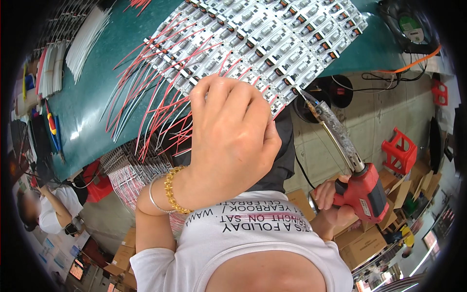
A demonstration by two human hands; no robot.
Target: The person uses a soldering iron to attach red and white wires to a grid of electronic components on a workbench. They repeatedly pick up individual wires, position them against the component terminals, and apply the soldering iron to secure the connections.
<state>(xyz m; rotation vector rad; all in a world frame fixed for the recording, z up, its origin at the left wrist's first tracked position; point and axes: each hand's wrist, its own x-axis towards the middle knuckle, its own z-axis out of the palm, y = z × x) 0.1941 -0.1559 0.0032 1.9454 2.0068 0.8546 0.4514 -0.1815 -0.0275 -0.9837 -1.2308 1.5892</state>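
A panel of joined circuit boards lies on the green table, with rows of small parts across it. Many thin red wires fan out from its left and near edges, pale ones among them. My left hand is over the near edge, its fingers curled; the fingertips and whatever they pinch are hidden beneath it. Short red wires show just beyond its knuckles. My right hand grips the handle of a red soldering gun. Its long metal tip reaches up to the panel's right near corner, apparently touching it.
Bundles of white wires and a screwdriver with a red and yellow handle lie on the table at left. A black fan stands at the far right. A red stool and cardboard boxes are on the floor; another person sits at left.
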